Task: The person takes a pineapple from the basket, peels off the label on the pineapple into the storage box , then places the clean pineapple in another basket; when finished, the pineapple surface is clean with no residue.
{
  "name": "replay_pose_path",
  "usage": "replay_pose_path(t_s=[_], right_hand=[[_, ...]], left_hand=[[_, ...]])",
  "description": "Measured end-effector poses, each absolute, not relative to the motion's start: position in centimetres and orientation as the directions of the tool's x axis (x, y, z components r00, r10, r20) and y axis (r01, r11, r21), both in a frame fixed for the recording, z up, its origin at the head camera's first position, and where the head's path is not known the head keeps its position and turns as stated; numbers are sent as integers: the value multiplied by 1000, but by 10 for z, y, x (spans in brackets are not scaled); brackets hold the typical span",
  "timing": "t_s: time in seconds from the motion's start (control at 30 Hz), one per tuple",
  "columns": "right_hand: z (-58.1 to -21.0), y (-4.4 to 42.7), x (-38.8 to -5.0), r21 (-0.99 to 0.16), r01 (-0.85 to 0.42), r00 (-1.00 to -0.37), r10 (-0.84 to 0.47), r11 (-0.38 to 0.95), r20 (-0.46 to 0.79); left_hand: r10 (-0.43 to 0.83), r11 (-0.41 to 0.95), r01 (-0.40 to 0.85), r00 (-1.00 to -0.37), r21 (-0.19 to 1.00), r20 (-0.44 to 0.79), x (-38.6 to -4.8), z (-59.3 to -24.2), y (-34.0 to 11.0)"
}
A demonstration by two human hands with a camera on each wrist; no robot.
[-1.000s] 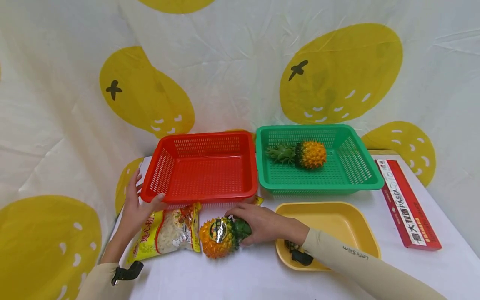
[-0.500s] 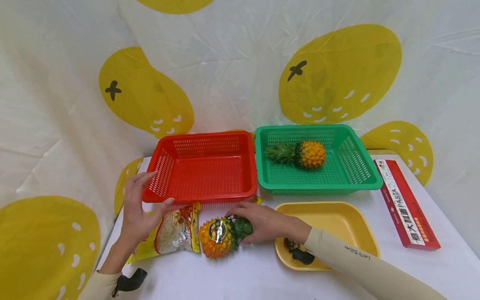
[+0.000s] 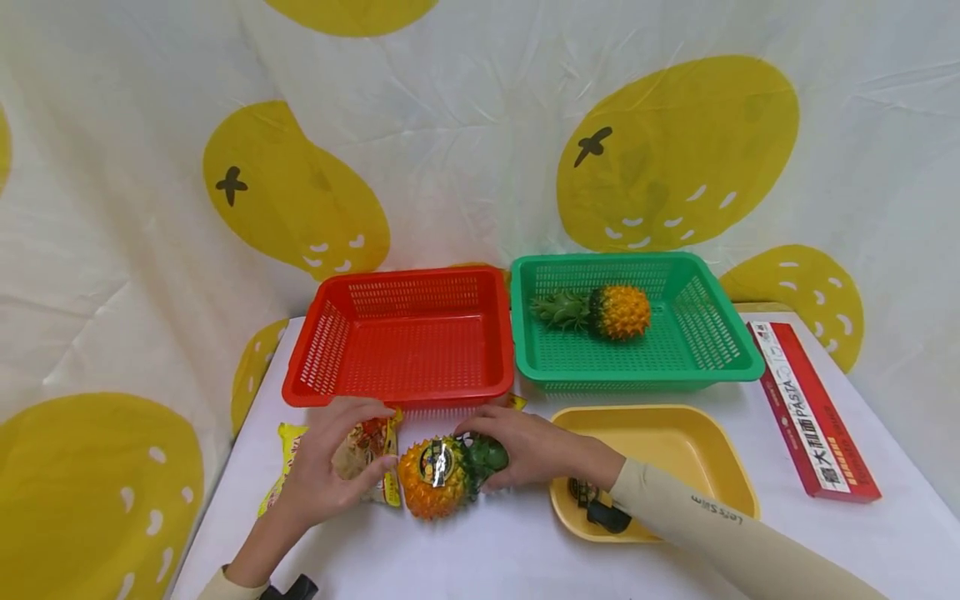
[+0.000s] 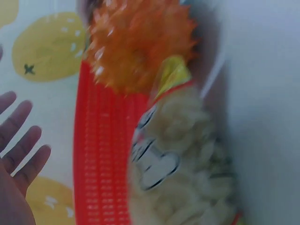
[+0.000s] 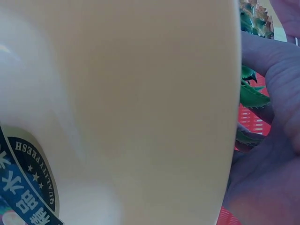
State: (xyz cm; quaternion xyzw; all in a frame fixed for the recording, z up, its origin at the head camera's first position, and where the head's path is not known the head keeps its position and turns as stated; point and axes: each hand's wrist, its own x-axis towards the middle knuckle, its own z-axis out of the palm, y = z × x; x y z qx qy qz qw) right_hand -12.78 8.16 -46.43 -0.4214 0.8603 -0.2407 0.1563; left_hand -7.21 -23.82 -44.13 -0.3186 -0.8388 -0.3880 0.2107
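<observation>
In the head view a small orange pineapple (image 3: 433, 479) with a dark label lies on the white tablecloth, its green crown toward the right. My right hand (image 3: 536, 450) grips that crown; green leaves (image 5: 253, 96) show between the fingers in the right wrist view. My left hand (image 3: 326, 467) hovers over a yellow-and-clear food bag (image 3: 378, 433), thumb and fingers spread apart and the thumb tip close to the pineapple's left side. Pale curled pieces fill the bag (image 4: 180, 159) in the left wrist view, just below the blurred pineapple (image 4: 138, 42).
Behind the hands stand a red basket (image 3: 397, 400) and a green basket (image 3: 637, 375) holding another pineapple (image 3: 622, 312). A yellow tray (image 3: 660, 417) with a dark-labelled item sits under my right forearm. A red pasta box (image 3: 813, 417) lies at the right.
My left hand has come from beside the red basket's left corner, rightward and nearer to me, over the bag to the pineapple's side. My right hand stays on the crown.
</observation>
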Motion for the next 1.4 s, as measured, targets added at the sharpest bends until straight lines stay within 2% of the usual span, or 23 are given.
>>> replay_pose_path(t_s=[0.13, 0.37, 0.57, 0.8, 0.93, 1.17, 1.4], right_hand=[[-464, 83, -127, -549, -645, -604, -795, 532, -60], [-467, 82, -125, -545, -646, -615, -787, 534, -44], [-469, 81, -126, -535, -650, -614, -788, 540, -49], [-468, 80, -127, -523, -649, -616, -785, 553, -65], [-467, 79, -127, -517, -648, -617, -783, 559, -72], [-467, 79, -127, -516, -651, -614, -786, 556, -73], [-467, 81, -126, -494, -669, -608, -791, 555, -66]], left_hand=[[447, 508, 693, -720, 512, 531, -68, -452, -226], [501, 544, 610, -787, 576, 360, -58, -470, -212], [466, 565, 497, -851, 658, 242, -52, -484, -202], [404, 572, 408, -895, 711, 189, -52, -492, -197], [397, 578, 390, -902, 717, 171, -53, -491, -197], [446, 581, 445, -874, 681, 192, -57, -492, -194], [467, 603, 447, -869, 660, 162, -60, -493, -192]])
